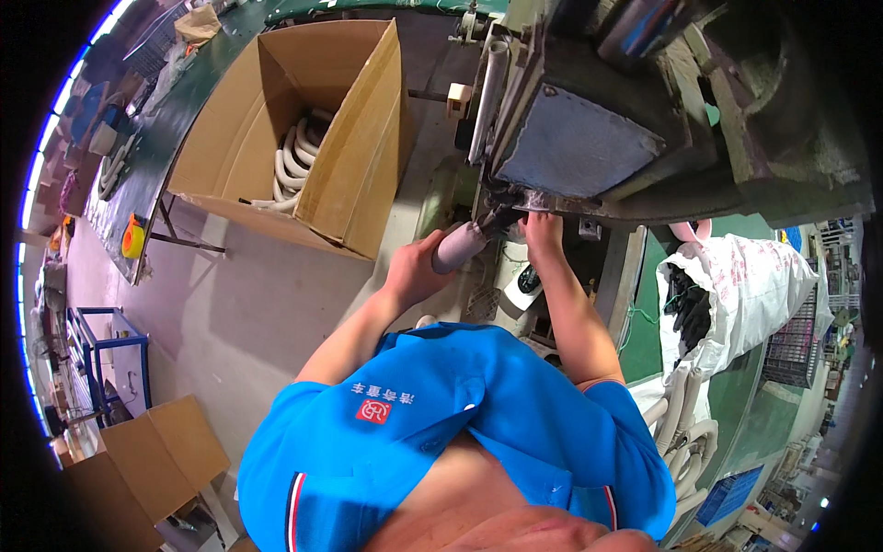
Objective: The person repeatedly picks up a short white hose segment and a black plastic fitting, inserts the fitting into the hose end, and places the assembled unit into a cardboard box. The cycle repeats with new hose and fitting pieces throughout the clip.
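My left hand is closed round a pale, thick tube that slants up toward the machine. The tube's far end meets dark metal parts under the machine head. Close to those parts, at the machine's lower edge, is my right hand. Its fingers are bent inward and partly hidden, so what they grip does not show. Below, between my arms, a white part with a black oval piece is visible.
At the upper left, an open cardboard box holds several curved pale tubes. A green table with a yellow tape roll stands beyond it. On the right lie a white sack of black pieces and more pale tubes.
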A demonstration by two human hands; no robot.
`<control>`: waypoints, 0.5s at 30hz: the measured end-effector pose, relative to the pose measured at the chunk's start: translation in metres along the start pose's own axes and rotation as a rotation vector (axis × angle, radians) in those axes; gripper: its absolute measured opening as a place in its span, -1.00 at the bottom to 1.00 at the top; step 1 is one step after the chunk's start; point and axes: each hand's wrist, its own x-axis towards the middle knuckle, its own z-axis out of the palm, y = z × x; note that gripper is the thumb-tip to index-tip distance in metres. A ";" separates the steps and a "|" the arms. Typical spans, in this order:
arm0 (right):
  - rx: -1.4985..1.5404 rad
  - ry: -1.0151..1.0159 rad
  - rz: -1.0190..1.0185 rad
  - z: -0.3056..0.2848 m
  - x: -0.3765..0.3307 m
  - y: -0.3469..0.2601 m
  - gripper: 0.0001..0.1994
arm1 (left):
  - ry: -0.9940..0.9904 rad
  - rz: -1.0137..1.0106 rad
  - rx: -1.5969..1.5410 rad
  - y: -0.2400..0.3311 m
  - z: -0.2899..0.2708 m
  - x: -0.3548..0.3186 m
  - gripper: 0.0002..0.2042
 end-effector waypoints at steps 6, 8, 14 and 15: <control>0.630 -0.188 0.824 0.010 0.008 -0.013 -0.77 | -0.015 0.001 -0.011 0.003 -0.016 0.012 -0.65; 0.537 -0.117 0.679 0.005 0.014 -0.015 -0.84 | -0.034 -0.004 -0.028 -0.001 -0.018 0.013 -0.65; 0.630 -0.704 0.881 -0.007 0.028 0.005 -0.55 | -0.187 -0.146 -0.183 -0.010 -0.001 0.007 -0.61; 0.667 -0.802 0.971 -0.012 0.028 0.005 -0.49 | -0.292 -0.222 -0.243 -0.007 -0.008 0.011 -0.60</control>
